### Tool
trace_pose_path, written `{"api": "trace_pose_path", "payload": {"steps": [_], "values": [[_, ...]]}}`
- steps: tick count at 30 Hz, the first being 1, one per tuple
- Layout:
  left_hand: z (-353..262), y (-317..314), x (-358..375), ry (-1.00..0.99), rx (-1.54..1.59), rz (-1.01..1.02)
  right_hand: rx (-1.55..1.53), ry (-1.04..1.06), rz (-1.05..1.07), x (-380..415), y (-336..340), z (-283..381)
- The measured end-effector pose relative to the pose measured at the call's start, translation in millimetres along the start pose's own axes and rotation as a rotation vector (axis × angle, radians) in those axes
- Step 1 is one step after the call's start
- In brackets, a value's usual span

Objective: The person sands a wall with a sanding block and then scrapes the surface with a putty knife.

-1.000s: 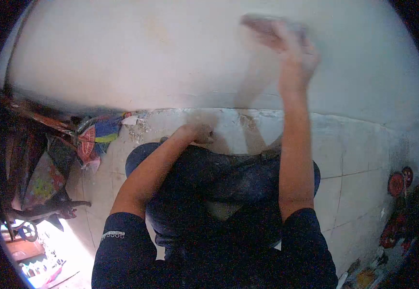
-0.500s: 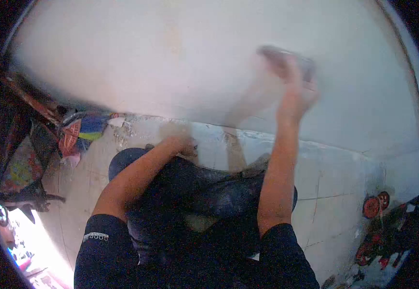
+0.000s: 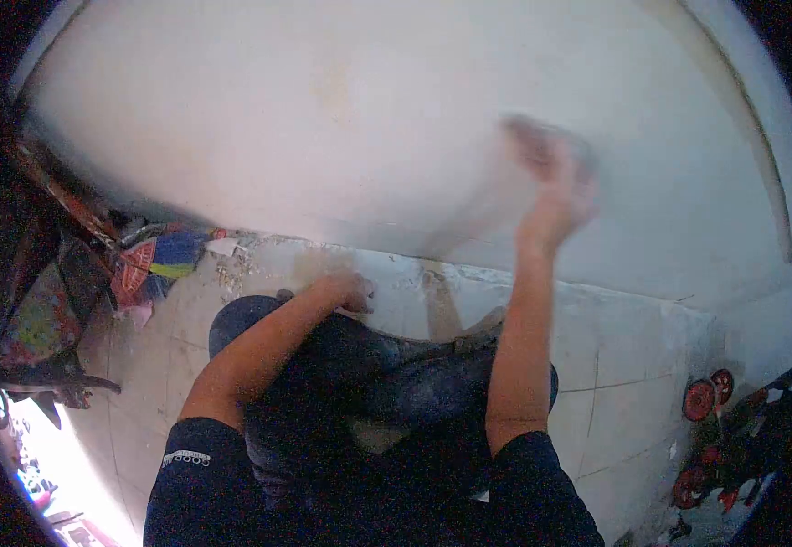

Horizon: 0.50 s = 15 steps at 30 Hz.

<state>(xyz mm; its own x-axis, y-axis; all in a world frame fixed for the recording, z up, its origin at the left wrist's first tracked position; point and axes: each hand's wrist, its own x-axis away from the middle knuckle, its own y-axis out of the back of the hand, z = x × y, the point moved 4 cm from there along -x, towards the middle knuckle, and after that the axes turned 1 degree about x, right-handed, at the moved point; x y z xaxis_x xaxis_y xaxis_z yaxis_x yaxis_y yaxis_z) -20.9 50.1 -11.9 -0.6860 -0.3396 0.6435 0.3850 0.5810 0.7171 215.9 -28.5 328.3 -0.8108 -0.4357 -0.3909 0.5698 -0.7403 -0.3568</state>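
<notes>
Against the large white wall (image 3: pixel 323 109), my right hand (image 3: pixel 565 182) is wrapped round a dark, flat, blurred object (image 3: pixel 531 144). The object lies along the wall surface; motion smears its outline. My left hand (image 3: pixel 350 292) rests near my bent knee, low in front of the wall, its fingers curled. Whether anything small sits inside those fingers is not visible.
Pale floor tiles (image 3: pixel 606 410) spread below the wall. A colourful bag or cloth (image 3: pixel 173 255) and dark clutter lie at the left. At the right stands a dark object with red wheels (image 3: pixel 699 399). Bright light enters at the lower left.
My right hand and the dark object have shifted slightly down along the wall. My left hand has stayed near the knee, and the whole view has tilted a little.
</notes>
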Motion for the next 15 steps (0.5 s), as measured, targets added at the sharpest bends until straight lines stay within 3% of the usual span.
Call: {"api": "trace_pose_path", "payload": {"steps": [2, 3, 9, 11, 12, 14, 15], "values": [[-10.9, 23.7, 34.9, 0.025, 0.085, -0.051, 0.207, 0.139, 0.226, 23.1, -29.6, -2.7], [-10.0, 20.7, 30.7, 0.025, 0.076, -0.050, 0.203, 0.140, 0.218, 21.9, -28.0, 0.8], [6.8, 4.3, 14.9, 0.008, 0.004, -0.001, -0.244, -0.008, -0.119, -41.7, 39.8, 10.9], [5.3, 18.1, 48.9, -0.351, 0.076, -0.263, -0.219, 0.034, -0.133, -38.2, 32.0, 24.3], [-4.7, 27.4, 49.8, -0.348, 0.071, -0.266, -0.199, 0.076, -0.158, -33.3, 28.6, 29.1], [-14.3, 35.5, 39.8, 0.058, 0.045, -0.006, -0.096, 0.070, -0.073, -10.2, 3.4, 14.7], [-6.3, 23.5, 25.2, 0.057, 0.035, 0.000, 0.009, 0.061, 0.010, 5.4, -13.9, 10.4]]}}
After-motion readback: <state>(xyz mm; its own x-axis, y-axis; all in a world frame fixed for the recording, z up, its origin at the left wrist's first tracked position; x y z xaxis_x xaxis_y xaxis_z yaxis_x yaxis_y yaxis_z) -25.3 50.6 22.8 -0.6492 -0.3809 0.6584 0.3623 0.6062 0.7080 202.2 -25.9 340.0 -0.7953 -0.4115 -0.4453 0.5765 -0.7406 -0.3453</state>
